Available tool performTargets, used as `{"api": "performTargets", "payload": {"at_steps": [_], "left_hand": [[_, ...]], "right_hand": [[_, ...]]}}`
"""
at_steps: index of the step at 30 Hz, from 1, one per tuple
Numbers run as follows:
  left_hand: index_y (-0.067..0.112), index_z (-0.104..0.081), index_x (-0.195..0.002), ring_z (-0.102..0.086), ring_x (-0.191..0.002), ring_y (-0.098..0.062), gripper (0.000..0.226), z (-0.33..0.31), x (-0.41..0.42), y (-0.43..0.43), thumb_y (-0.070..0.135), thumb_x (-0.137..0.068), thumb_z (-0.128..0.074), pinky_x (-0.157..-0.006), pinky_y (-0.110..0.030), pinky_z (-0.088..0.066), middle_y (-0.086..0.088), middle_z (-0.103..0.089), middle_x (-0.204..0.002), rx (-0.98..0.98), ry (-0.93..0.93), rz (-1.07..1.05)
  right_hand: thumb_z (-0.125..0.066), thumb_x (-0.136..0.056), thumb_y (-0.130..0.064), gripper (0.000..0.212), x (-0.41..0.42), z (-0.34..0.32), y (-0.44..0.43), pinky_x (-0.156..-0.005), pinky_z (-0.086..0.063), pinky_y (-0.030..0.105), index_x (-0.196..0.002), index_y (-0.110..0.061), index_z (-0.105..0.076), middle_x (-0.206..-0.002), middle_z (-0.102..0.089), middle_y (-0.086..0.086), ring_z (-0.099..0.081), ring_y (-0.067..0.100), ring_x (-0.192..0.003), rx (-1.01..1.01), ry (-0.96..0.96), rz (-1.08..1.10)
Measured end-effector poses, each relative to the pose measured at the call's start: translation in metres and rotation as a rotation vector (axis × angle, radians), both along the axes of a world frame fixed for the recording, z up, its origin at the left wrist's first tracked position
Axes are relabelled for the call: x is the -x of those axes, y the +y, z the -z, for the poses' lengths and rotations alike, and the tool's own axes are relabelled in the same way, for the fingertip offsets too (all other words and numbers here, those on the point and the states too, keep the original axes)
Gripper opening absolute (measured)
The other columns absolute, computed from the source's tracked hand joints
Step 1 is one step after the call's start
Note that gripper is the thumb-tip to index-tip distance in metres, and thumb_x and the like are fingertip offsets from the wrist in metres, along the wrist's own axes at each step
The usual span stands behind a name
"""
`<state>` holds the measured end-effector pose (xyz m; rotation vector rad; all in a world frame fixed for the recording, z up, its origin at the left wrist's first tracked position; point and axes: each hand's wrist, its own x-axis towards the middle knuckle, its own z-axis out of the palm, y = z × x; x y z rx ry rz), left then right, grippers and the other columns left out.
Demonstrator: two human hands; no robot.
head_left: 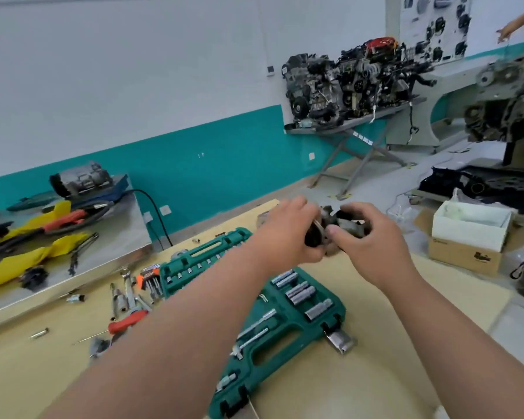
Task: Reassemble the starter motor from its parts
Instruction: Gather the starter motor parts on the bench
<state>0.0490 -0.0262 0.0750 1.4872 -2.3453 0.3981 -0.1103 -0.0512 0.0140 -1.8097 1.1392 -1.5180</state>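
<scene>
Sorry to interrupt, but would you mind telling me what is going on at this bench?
A person holds the starter motor in the air with both hands, left hand and right hand, apparently fitting its parts together. Below them, an open green socket set lies on the wooden table, with loose tools to its left.

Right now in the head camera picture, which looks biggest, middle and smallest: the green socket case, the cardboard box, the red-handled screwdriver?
1. green socket case
2. cardboard box, though it sits farther away
3. red-handled screwdriver
</scene>
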Motion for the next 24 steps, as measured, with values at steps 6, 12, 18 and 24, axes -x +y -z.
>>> {"api": "performTargets", "payload": {"at_steps": [6, 12, 18, 24], "left_hand": [[0.015, -0.050, -0.093, -0.043, -0.089, -0.023, 0.034, -0.015, -0.123, 0.150, 0.031, -0.072, -0.071, -0.083, -0.036, -0.038, -0.001, -0.043, -0.092, 0.044, 0.055, -0.256], [0.012, -0.057, -0.095, -0.045, -0.093, -0.021, 0.040, 0.056, -0.230, 0.293, 0.036, -0.069, -0.077, -0.072, -0.025, -0.026, 0.000, -0.048, -0.096, 0.027, 0.152, -0.629], [0.013, -0.061, -0.086, -0.050, -0.086, -0.023, 0.035, 0.106, -0.282, 0.374, 0.024, -0.062, -0.084, -0.065, -0.024, -0.023, 0.000, -0.053, -0.087, 0.141, 0.309, -0.837], [0.014, -0.066, -0.089, -0.052, -0.088, -0.027, 0.032, 0.124, -0.291, 0.374, 0.025, -0.064, -0.085, -0.080, -0.032, -0.038, -0.001, -0.057, -0.089, 0.172, 0.405, -0.856]], "right_hand": [[-0.074, -0.076, -0.044, 0.040, -0.115, 0.001, 0.099, -0.077, -0.045, 0.013, -0.112, -0.039, -0.059, -0.102, -0.061, -0.026, -0.057, -0.005, -0.092, -0.069, 0.116, -0.307], [-0.063, -0.062, -0.061, 0.044, -0.232, 0.027, 0.213, -0.078, -0.040, 0.009, -0.104, -0.061, -0.051, -0.102, -0.053, -0.033, -0.052, -0.008, -0.096, -0.021, 0.313, -0.581], [-0.056, -0.066, -0.071, 0.067, -0.287, 0.067, 0.274, -0.084, -0.041, 0.021, -0.127, -0.043, -0.045, -0.123, -0.052, -0.023, -0.050, 0.001, -0.107, 0.052, 0.628, -0.681], [-0.052, -0.071, -0.072, 0.072, -0.298, 0.081, 0.281, -0.105, -0.026, 0.032, -0.132, -0.036, -0.043, -0.135, -0.048, -0.008, -0.025, 0.013, -0.130, 0.240, 0.817, -0.670]]}}
